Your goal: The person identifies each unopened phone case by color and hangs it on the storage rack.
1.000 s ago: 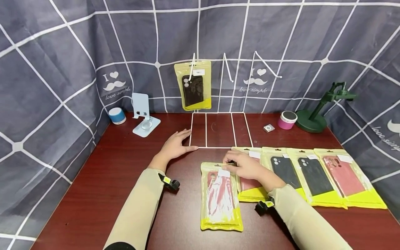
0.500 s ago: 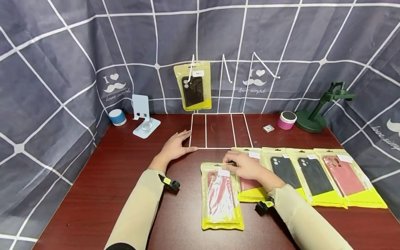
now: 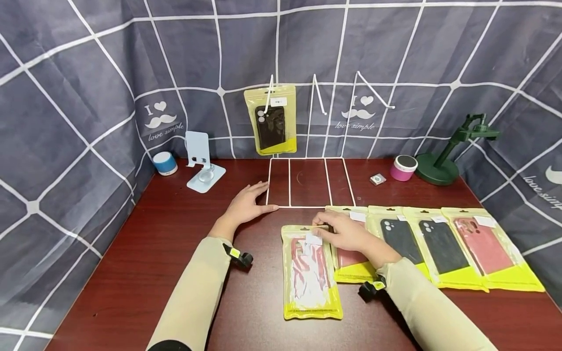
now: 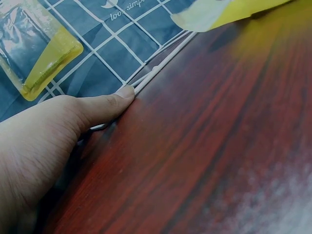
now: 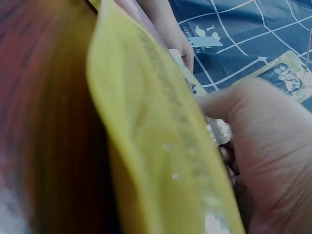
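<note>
My right hand (image 3: 347,233) pinches the top right corner of a yellow-and-clear bag with a pink phone case (image 3: 309,280) in it. In the right wrist view the bag's yellow bottom end (image 5: 156,126) is close to the camera, apart from the tabletop. My left hand (image 3: 246,202) rests at the front left corner of a white wire display rack (image 3: 289,183), fingers extended. Its thumb touches the wire in the left wrist view. A bagged black phone case (image 3: 271,129) hangs from the rack's left hook; the other two hooks hold nothing.
To the right lie several more bagged phone cases in a row, the first pink one (image 3: 351,273) partly under my right hand. Along the back stand a blue phone stand (image 3: 198,148), a blue-and-white cylinder (image 3: 164,163), a pink cylinder (image 3: 403,169) and a green stand (image 3: 439,168).
The bagged pink phone case in my right hand has shifted slightly away from me, and the glare on it has changed. My left hand stays at the rack.
</note>
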Demonstrator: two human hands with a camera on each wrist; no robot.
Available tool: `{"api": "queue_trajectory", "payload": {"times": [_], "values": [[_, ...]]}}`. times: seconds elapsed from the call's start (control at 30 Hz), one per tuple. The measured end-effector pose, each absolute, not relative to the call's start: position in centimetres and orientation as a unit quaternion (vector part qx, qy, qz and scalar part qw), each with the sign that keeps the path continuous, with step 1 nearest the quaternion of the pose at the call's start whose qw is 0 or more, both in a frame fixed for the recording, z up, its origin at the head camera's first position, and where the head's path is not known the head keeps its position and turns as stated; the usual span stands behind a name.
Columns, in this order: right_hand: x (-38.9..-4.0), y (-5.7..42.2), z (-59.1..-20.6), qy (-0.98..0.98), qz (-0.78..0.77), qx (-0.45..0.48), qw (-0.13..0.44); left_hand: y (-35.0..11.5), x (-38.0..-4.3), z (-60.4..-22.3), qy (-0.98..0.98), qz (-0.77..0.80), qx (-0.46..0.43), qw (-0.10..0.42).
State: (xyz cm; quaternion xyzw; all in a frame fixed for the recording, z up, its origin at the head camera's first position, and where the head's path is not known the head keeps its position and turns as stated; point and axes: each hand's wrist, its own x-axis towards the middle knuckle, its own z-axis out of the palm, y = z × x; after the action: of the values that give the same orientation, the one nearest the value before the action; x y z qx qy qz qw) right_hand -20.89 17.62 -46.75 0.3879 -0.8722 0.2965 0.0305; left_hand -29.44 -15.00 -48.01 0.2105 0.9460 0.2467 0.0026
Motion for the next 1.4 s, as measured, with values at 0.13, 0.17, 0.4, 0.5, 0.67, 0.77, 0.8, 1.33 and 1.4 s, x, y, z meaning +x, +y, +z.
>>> {"api": "queue_trajectory", "payload": {"times": [0.13, 0.17, 0.4, 0.5, 0.67, 0.77, 0.8, 1.33, 1.4], "values": [[-20.74, 17.76, -46.72, -0.873, 0.299, 0.386, 0.022, -14.97, -29.52, -48.16, 0.946, 0.244, 0.214, 0.003], [-20.73, 17.79, -46.70, -0.873, 0.299, 0.385, 0.020, -14.96, -29.54, -48.19, 0.946, 0.242, 0.216, 0.004], [-20.86, 17.77, -46.68, -0.866, 0.295, 0.402, 0.041, -14.71, -29.52, -47.97, 0.946, 0.241, 0.216, 0.002], [-20.84, 17.74, -46.70, -0.871, 0.287, 0.397, 0.037, -14.65, -29.52, -47.90, 0.946, 0.240, 0.220, 0.003], [-20.79, 17.75, -46.71, -0.878, 0.279, 0.387, 0.030, -14.63, -29.54, -47.83, 0.945, 0.240, 0.224, 0.001], [-20.89, 17.68, -46.67, -0.878, 0.277, 0.388, 0.035, -14.70, -29.55, -47.77, 0.945, 0.240, 0.224, -0.006], [-20.92, 17.66, -46.67, -0.879, 0.275, 0.389, 0.036, -14.73, -29.53, -47.75, 0.945, 0.240, 0.224, -0.007], [-20.89, 17.55, -46.74, -0.879, 0.288, 0.379, 0.031, -14.93, -29.25, -47.93, 0.940, 0.268, 0.212, 0.000], [-20.81, 17.57, -46.80, -0.879, 0.292, 0.377, 0.035, -14.96, -29.18, -48.03, 0.939, 0.271, 0.214, 0.003]]}}
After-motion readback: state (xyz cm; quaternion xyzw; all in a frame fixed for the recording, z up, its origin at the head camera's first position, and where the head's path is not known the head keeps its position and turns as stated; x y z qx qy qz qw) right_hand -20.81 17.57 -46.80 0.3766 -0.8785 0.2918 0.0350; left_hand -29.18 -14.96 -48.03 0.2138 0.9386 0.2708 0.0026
